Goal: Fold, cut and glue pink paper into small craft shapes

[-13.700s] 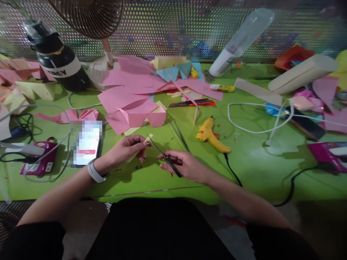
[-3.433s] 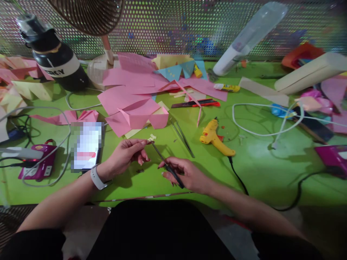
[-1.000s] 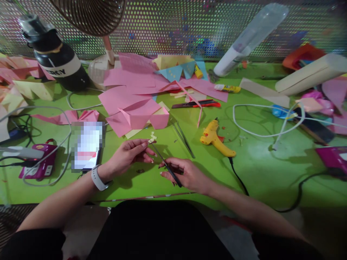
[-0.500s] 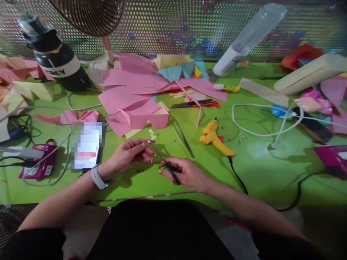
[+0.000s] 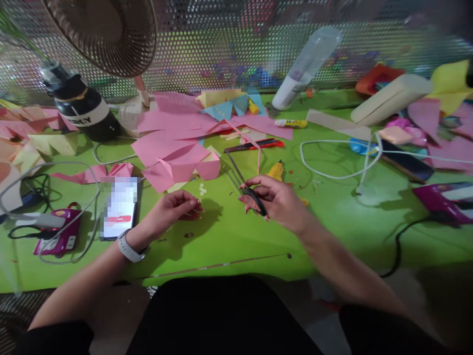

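Observation:
My right hand (image 5: 279,199) grips black-handled scissors (image 5: 259,201), whose blades point up and left over the table. Under the blades lie metal tweezers (image 5: 231,178). A yellow glue gun (image 5: 275,171) is partly hidden behind this hand. With thumb and fingers pinched together, my left hand (image 5: 176,207) hovers above the green table (image 5: 229,246); whatever is in the pinch is too small to make out. Just beyond it are small pale paper scraps (image 5: 203,189). Farther back, folded pink paper (image 5: 185,165) spreads across the table.
A phone (image 5: 120,209) lies by my left wrist, near a purple power strip (image 5: 61,229) and loose cables. At the back stand a black bottle (image 5: 86,111) and a fan (image 5: 111,29). A cutter knife (image 5: 254,145) and glue stick (image 5: 290,123) lie beyond the scissors.
My right hand has moved the scissors right and away from me, off the left fingertips. My left hand stays pinched, its fingers curled in more. The camera view has shifted slightly.

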A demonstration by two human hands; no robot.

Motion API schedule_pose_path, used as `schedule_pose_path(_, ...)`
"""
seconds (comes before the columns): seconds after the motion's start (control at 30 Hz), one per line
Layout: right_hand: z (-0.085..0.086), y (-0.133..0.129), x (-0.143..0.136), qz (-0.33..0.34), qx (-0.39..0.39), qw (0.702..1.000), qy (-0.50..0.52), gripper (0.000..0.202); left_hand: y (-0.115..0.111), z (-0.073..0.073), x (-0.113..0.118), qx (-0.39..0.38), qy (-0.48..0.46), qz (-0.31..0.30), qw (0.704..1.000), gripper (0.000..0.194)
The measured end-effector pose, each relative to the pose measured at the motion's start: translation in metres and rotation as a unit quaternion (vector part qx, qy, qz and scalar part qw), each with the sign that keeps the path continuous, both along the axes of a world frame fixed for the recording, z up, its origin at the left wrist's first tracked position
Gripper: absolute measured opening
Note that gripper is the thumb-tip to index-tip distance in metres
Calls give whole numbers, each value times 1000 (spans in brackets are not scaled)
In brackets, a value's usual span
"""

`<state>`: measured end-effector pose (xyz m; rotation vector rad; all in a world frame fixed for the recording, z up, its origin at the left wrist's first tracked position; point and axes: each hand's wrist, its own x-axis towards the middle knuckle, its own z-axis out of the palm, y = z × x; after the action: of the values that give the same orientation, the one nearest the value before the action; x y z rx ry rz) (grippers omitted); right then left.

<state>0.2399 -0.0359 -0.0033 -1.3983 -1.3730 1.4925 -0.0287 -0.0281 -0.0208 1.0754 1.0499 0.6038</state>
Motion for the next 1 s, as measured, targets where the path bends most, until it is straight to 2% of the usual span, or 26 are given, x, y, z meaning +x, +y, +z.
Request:
schedule_pose_path(0.13,14,2,10,43,57,993,-89,47,-6,14,0,151,122,-84,977,20)
schedule_pose_path(0.23,19,18,18,70,100,972,-202,50,-6,30,-1,198,158,-128,959,18)
schedule_pose_path(0.37,19,66,24,60,168,928,-328,52,18,57,3,247,187,-94,946,17)
schedule_pose_path(0.43,16,93,23,39,187,888,-419,49,40,67,10,270,217,-69,935,19)
schedule_pose_path(0.5,11,116,19,50,183,847,-496,43,66,73,21,280,241,-44,928,21)
schedule_pose_path(0.6,1,137,11,62,191,808,-554,42,104,71,42,291,232,-13,928,19)
schedule_pose_path(0.7,-7,145,2,69,181,786,-587,43,133,60,59,262,179,9,948,17)
schedule_pose_path(0.8,-10,147,-5,76,168,781,-597,41,145,48,63,250,196,-7,948,48)
schedule_pose_path(0.83,-11,147,-7,79,167,782,-595,41,145,46,61,258,216,-17,941,52)
schedule_pose_path(0.9,-10,148,-8,88,163,784,-592,38,142,45,52,292,263,-39,919,44)
schedule_pose_path(0.97,-9,150,-8,103,160,789,-584,35,135,47,38,335,321,-66,883,31)
schedule_pose_path(1.0,-8,150,-7,113,158,792,-579,34,131,49,30,345,353,-91,865,31)
